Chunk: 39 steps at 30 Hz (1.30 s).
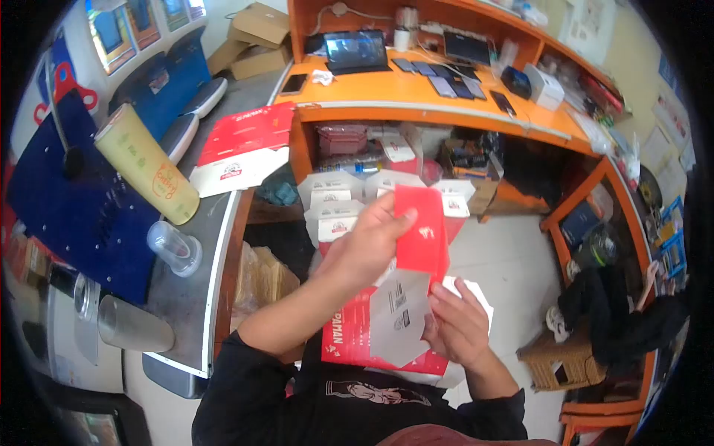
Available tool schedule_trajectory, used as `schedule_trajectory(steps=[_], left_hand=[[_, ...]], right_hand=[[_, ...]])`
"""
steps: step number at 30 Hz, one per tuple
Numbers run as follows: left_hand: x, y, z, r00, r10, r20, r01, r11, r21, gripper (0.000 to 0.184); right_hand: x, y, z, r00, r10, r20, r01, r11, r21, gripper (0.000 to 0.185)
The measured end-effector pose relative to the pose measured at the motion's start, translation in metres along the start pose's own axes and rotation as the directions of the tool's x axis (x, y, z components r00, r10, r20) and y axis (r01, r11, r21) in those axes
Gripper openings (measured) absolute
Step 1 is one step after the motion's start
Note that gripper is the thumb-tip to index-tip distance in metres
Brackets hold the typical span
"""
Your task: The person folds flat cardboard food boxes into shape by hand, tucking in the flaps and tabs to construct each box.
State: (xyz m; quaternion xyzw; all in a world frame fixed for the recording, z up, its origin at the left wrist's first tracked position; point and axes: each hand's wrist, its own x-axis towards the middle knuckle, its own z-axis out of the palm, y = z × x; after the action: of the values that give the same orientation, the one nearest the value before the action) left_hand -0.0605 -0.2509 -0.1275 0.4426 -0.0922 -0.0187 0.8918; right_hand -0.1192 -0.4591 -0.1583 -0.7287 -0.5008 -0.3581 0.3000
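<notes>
In front of my body is a red and white cardboard box (422, 241), partly folded, with a white printed flap hanging toward me. My left hand (374, 236) pinches its upper red panel, thumb on the front face. Lower on the right side, my right hand (460, 325) grips the box edge by the white flap. Beneath it, a flat red carton sheet (346, 336) with white lettering lies across my lap. Just past my hands stand several folded red and white boxes (332, 199) with their white flaps up.
On the grey counter (195, 297) at left are flat red cartons (249, 137), a tall yellow cup stack (149, 163) and clear plastic cups (175, 249). An orange desk (357, 85) holds phones and a tablet (355, 50). At right a person (625, 316) sits near a woven stool (561, 360).
</notes>
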Motion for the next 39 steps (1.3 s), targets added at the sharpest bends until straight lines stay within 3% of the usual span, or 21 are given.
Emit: schedule_trajectory(steps=[5, 9, 10, 13, 14, 17, 18, 21, 22, 24, 28, 31, 32, 34, 37, 39], left_hand=[[-0.027, -0.009, 0.014, 0.989, 0.074, 0.124, -0.068, 0.996, -0.049, 0.037], [-0.039, -0.02, 0.004, 0.957, 0.115, 0.267, -0.162, 0.974, 0.161, 0.039], [-0.045, -0.026, 0.002, 0.96, 0.063, 0.272, -0.111, 0.98, 0.168, 0.038], [-0.056, -0.04, 0.011, 0.969, 0.115, 0.217, -0.136, 0.987, 0.086, 0.038], [-0.06, -0.04, 0.015, 0.984, 0.141, 0.113, -0.153, 0.982, 0.111, 0.029], [-0.046, -0.025, -0.012, 0.985, 0.085, 0.147, -0.127, 0.945, 0.301, 0.019], [-0.044, -0.016, -0.008, 0.986, 0.057, 0.156, -0.084, 0.982, 0.169, 0.012], [-0.047, -0.017, -0.003, 0.982, -0.077, 0.171, 0.067, 0.996, 0.063, 0.017], [-0.049, -0.024, 0.0, 0.988, -0.034, 0.152, 0.025, 0.998, 0.061, 0.019], [-0.061, -0.041, 0.007, 0.992, 0.053, 0.112, -0.06, 0.996, 0.062, 0.024], [-0.078, -0.05, 0.012, 0.991, 0.041, 0.125, -0.058, 0.988, 0.141, 0.033], [-0.078, -0.055, -0.001, 0.989, -0.026, 0.146, 0.002, 0.986, 0.165, 0.034], [-0.075, -0.049, -0.007, 0.983, -0.084, 0.162, 0.064, 0.99, 0.125, 0.034], [-0.071, -0.03, -0.009, 0.959, -0.173, 0.226, 0.149, 0.981, 0.121, 0.035], [-0.071, -0.011, -0.008, 0.817, -0.435, 0.38, 0.39, 0.9, 0.192, 0.034], [-0.067, -0.011, -0.016, 0.733, -0.515, 0.444, 0.367, 0.85, 0.378, 0.033]], right_hand=[[0.018, -0.007, -0.01, 0.996, 0.044, 0.077, -0.029, 0.98, -0.197, 0.015], [0.018, -0.01, -0.022, 0.983, 0.135, 0.123, -0.098, 0.957, -0.273, 0.018], [0.02, -0.012, -0.02, 0.983, 0.157, 0.1, -0.117, 0.94, -0.321, 0.022], [0.023, -0.009, -0.015, 0.965, 0.26, 0.007, -0.244, 0.914, -0.324, 0.024], [0.017, -0.008, -0.011, 0.969, 0.248, -0.012, -0.242, 0.932, -0.269, 0.025], [-0.003, -0.003, -0.012, 0.989, 0.043, 0.14, -0.043, 0.999, -0.006, 0.02], [0.001, -0.005, -0.01, 0.988, -0.009, 0.154, 0.001, 0.998, 0.056, 0.019], [0.005, -0.005, -0.014, 0.992, 0.015, 0.125, 0.005, 0.988, -0.156, 0.02], [0.009, -0.005, -0.012, 0.994, 0.086, 0.072, -0.064, 0.962, -0.265, 0.021], [0.003, -0.001, -0.004, 0.992, 0.118, 0.036, -0.103, 0.955, -0.278, 0.021], [-0.005, -0.005, 0.0, 0.978, 0.205, 0.026, -0.192, 0.948, -0.253, 0.024], [-0.013, 0.005, 0.0, 0.985, 0.174, 0.011, -0.17, 0.973, -0.154, 0.03], [-0.011, 0.012, -0.009, 0.985, 0.17, 0.036, -0.166, 0.983, -0.083, 0.056], [0.01, 0.018, -0.017, 0.963, 0.268, 0.025, -0.269, 0.96, 0.081, 0.081], [0.007, 0.025, -0.024, 0.935, 0.236, 0.264, -0.274, 0.955, 0.116, 0.114], [-0.008, 0.029, -0.014, 0.941, 0.164, 0.296, -0.215, 0.965, 0.148, 0.111]])
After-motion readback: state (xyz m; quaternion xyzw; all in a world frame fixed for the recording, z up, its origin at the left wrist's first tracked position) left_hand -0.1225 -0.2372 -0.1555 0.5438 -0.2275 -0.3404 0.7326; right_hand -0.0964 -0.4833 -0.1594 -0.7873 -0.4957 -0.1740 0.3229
